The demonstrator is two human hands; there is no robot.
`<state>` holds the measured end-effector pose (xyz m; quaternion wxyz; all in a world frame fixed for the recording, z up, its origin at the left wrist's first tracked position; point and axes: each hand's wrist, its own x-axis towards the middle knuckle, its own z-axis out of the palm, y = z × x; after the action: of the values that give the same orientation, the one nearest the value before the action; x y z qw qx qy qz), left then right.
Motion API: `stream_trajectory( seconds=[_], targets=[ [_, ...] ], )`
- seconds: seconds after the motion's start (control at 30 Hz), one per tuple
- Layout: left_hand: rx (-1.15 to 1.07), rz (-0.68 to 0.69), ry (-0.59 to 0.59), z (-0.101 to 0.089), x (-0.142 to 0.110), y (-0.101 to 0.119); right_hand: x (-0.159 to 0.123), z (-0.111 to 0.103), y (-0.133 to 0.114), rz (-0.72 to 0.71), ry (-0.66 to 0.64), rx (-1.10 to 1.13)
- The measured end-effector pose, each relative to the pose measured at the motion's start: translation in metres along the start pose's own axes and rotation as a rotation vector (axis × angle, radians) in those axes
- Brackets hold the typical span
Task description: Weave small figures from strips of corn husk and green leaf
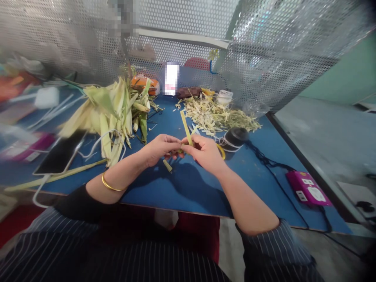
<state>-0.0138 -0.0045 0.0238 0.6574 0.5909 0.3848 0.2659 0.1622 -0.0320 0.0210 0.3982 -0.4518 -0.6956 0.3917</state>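
Note:
Above the blue table (199, 199), my two hands meet at the fingertips. My left hand (163, 149) is closed, its thumb and fingers pinching the piece between the hands. My right hand (207, 152) is closed too, around a pale green corn husk strip (186, 125) that sticks up past the fingers. The lower part of the strip is hidden by my fingers. A short bit of husk (167, 166) lies beneath my left hand. Beyond my right hand are scissors with a yellow handle (221, 151), partly covered.
Long corn husks (114, 105) are heaped at the left, cut husk pieces (205, 113) at the back right. A black spool (236, 137) with white string stands near my right hand. A phone (61, 152) with a white cable lies left, a purple power strip (308, 188) right. Perforated mesh (182, 19) rises behind.

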Motion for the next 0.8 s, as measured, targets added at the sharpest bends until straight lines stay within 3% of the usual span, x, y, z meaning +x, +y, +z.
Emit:
stream_trajectory(
  seconds=[0.17, 0.33, 0.5, 0.7, 0.8],
  targets=[
    [-0.094, -0.030, -0.084, -0.0031, 0.0007, 0.0027, 0.0005, -0.0018, 0.0037, 0.011, 0.035, 0.047],
    [-0.063, -0.018, -0.061, -0.0035, 0.0018, 0.0031, 0.0008, -0.0019, 0.0057, 0.012, 0.064, 0.013],
    [-0.022, -0.010, -0.063, -0.0034, 0.0011, 0.0016, 0.0010, -0.0014, 0.0041, 0.048, -0.002, 0.091],
    [-0.037, -0.027, -0.105, -0.0038, 0.0019, 0.0000, -0.0003, 0.0006, 0.0036, -0.006, 0.085, -0.029],
    [-0.065, -0.027, -0.050, -0.0024, 0.0035, -0.0008, -0.0009, 0.0031, 0.0040, -0.025, 0.156, -0.083]
  ],
)
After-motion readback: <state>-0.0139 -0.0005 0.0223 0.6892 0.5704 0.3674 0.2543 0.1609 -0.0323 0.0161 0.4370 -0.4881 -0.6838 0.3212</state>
